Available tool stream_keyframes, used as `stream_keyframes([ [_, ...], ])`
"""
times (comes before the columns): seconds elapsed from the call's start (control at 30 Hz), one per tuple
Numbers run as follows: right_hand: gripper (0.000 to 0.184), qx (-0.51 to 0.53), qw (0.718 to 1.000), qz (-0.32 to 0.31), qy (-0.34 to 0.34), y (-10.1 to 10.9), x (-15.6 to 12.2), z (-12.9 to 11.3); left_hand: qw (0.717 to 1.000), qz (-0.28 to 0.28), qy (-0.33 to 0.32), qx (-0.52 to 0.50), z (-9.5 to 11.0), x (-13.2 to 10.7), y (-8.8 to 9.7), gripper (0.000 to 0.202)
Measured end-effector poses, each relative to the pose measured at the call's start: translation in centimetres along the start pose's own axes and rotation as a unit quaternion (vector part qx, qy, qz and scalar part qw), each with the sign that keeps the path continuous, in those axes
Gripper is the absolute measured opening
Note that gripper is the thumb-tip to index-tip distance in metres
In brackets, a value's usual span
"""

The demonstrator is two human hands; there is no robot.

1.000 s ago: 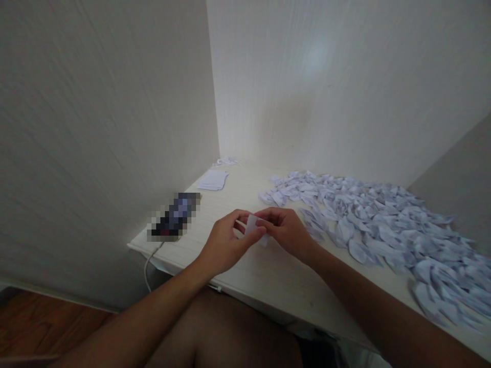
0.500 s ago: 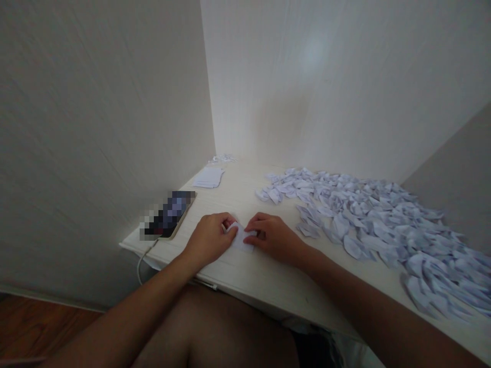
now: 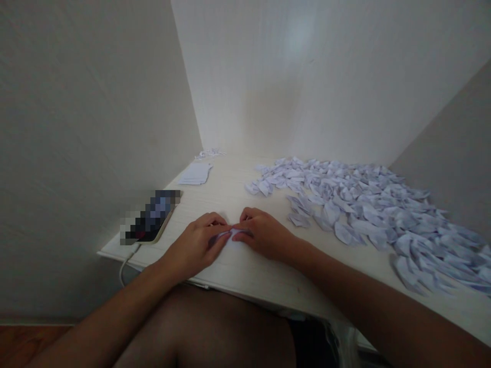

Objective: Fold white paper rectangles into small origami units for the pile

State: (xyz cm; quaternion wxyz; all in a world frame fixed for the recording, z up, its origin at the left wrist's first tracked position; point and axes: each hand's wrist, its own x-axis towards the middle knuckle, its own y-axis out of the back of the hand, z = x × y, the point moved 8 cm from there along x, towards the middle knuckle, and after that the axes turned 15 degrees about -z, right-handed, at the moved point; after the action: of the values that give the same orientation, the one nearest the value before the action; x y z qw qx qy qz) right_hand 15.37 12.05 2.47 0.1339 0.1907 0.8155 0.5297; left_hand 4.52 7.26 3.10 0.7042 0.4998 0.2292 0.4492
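A small piece of white paper lies between my two hands near the table's front edge, partly covered by my fingers. My left hand pinches its left side, thumb in front and forefinger along the top. From the other side my right hand pinches the paper too, and the fingertips of both hands meet at its upper edge. A fold runs under the fingers; its exact shape is hidden. Right of my right hand spreads a large heap of folded white paper pieces.
At the back left of the white table lies a stack of flat paper sheets. Small paper scraps sit in the corner behind it. A phone with a white cable rests at the left edge. Walls rise behind and on both sides.
My hands have come closer together over the paper, fingertips now meeting along its upper edge. Less of the paper shows. The whole view has shifted slightly.
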Motion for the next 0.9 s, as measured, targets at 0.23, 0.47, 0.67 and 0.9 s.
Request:
stream_keyframes([
  [0.23,0.018,0.020,1.000,0.007,0.011,-0.15,0.02,0.26,0.998,0.031,-0.033,0.039,-0.14,-1.08,0.02,0.025],
  [0.47,0.016,0.002,1.000,0.010,0.011,-0.15,-0.03,-0.13,0.998,0.028,-0.047,0.039,0.42,-1.02,-0.01,0.021],
  [0.67,0.018,-0.026,1.000,0.011,0.014,-0.15,-0.10,-0.42,0.998,0.026,-0.042,0.040,0.35,-1.03,-0.07,0.022],
  [0.9,0.017,-0.036,0.999,0.017,0.018,-0.28,-0.13,-0.47,0.998,0.019,-0.039,0.048,0.24,-0.85,-0.33,0.023],
])
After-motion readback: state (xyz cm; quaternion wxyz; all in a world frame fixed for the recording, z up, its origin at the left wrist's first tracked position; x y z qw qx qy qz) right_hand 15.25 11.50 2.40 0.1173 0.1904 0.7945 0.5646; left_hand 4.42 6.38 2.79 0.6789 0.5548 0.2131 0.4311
